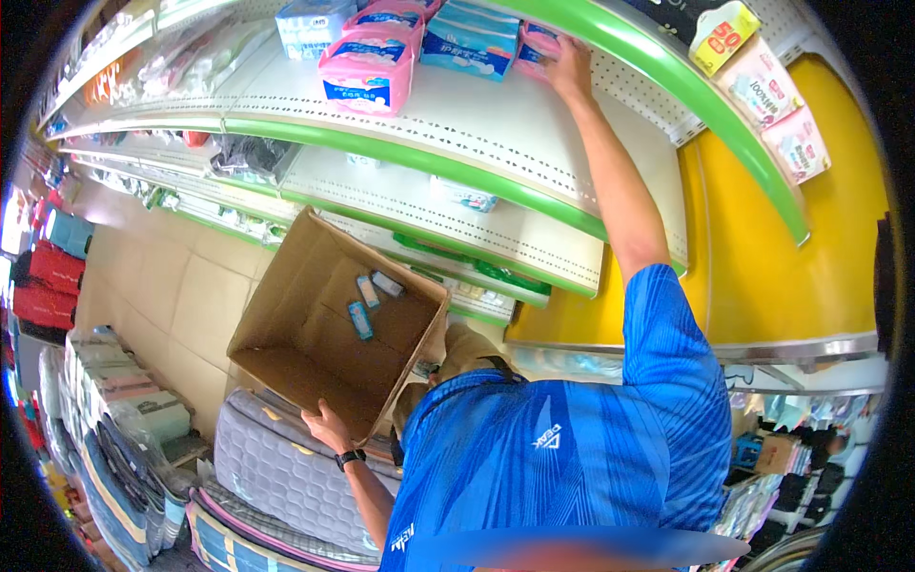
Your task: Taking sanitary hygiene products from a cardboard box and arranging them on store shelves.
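Observation:
My right hand (570,66) reaches onto a white perforated shelf with a green edge strip and has its fingers on a pink package (535,53). Left of it stand blue packages (470,39) and a stack of pink sanitary pad packages (367,75). A light blue package (312,27) lies farther left. My left hand (330,427), with a black watch at the wrist, grips the near rim of a large open cardboard box (286,314). Inside the box lie several small boxes, one of them teal (360,320).
Lower shelves (443,207) with green edges run beneath the upper one. A higher shelf's green edge (715,100) curves overhead, carrying packages (761,86). Grey quilted mattresses (286,457) stand beside the box. Folded textiles in plastic (129,386) are at lower left.

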The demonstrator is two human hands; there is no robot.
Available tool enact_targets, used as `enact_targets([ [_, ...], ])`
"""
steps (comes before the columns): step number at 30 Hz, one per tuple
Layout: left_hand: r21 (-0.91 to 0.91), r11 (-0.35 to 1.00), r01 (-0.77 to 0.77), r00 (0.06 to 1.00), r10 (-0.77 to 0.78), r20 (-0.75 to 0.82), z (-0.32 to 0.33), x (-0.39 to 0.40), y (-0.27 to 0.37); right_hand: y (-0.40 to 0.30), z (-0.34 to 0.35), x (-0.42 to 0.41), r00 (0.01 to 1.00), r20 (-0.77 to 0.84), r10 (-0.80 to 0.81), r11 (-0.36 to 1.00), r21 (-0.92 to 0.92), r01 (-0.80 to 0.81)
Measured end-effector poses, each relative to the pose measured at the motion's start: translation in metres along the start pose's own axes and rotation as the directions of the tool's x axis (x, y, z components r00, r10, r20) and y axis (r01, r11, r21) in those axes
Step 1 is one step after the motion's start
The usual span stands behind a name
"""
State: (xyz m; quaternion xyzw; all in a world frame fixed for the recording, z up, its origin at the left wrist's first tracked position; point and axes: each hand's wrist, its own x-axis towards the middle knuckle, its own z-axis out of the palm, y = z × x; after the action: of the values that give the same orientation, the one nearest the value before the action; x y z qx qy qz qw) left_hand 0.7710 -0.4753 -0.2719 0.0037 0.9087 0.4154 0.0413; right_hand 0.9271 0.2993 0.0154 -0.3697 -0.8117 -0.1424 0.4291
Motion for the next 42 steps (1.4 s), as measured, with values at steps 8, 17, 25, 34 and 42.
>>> enact_targets([
  [8,0.014,1.0,-0.013,1.0,0.013,-0.005,0.002,0.006,0.002,-0.129,-0.09,-0.015,0.993,-0.055,-0.108,0.937,0.329,0.12],
  [17,-0.026,1.0,0.003,0.999,-0.004,-0.038,-0.002,-0.011,0.003,-0.169,-0.037,-0.082,0.895,0.24,-0.375,0.799,0.574,0.181],
  [25,0.403,0.875,-0.268,0.904,0.373,-0.209,-0.023,0.01,0.075,-0.199,-0.067,-0.055,0.845,0.436,-0.31,0.905,0.407,0.122],
  [34,0.12,0.959,-0.257,0.966,0.25,0.069,0.104,0.111,0.039,-0.218,-0.077,-0.055,0.872,0.465,-0.156,0.96,0.279,0.023],
  [42,0.536,0.844,0.024,0.758,-0.365,0.541,0.279,0.154,-0.084,-0.223,-0.075,-0.055,0.943,0.331,-0.033,0.972,0.231,-0.047],
])
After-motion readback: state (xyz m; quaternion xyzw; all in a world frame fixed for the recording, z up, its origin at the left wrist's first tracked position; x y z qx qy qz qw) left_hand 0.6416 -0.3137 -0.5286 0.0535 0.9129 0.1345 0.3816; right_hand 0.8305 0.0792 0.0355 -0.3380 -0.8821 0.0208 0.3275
